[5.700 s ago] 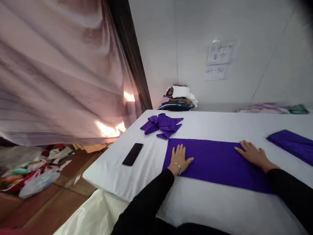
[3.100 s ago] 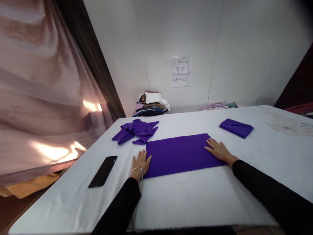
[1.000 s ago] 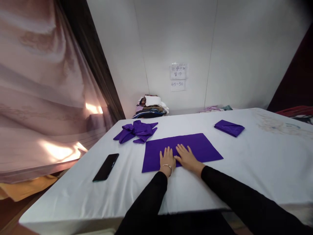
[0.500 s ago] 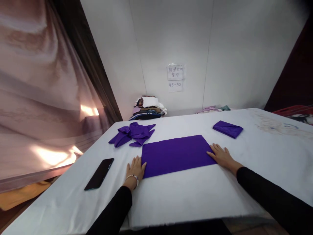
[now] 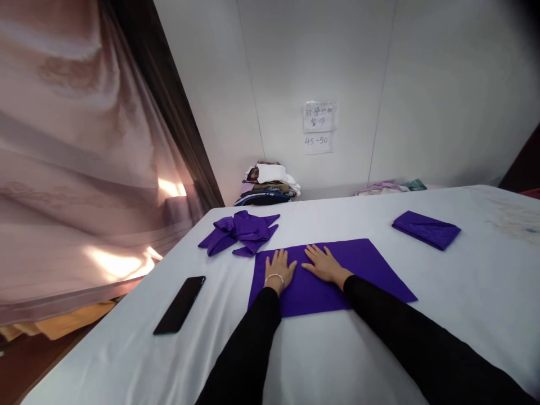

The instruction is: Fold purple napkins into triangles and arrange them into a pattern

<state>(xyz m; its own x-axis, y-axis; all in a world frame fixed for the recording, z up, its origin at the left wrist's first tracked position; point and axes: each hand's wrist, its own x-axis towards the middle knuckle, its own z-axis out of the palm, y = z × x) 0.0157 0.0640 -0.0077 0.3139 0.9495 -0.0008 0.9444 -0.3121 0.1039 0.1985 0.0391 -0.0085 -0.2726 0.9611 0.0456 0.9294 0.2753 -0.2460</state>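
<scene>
A purple cloth napkin lies flat as a rectangle on the white-covered table. My left hand, a bracelet at its wrist, rests palm down on the napkin's left part with fingers spread. Further right, near the middle of the far edge, my right hand also lies flat on the cloth, fingers apart. Neither hand grips anything. Both forearms cover parts of the napkin's near side.
A crumpled or shaped purple cloth sits at the back left, and a folded purple cloth at the back right. A black phone lies on the left. Stacked clothes stand by the wall, under paper signs.
My right hand has moved left from the napkin's right edge onto its middle. My left hand has shifted from the left edge up onto the cloth. The view has turned slightly left.
</scene>
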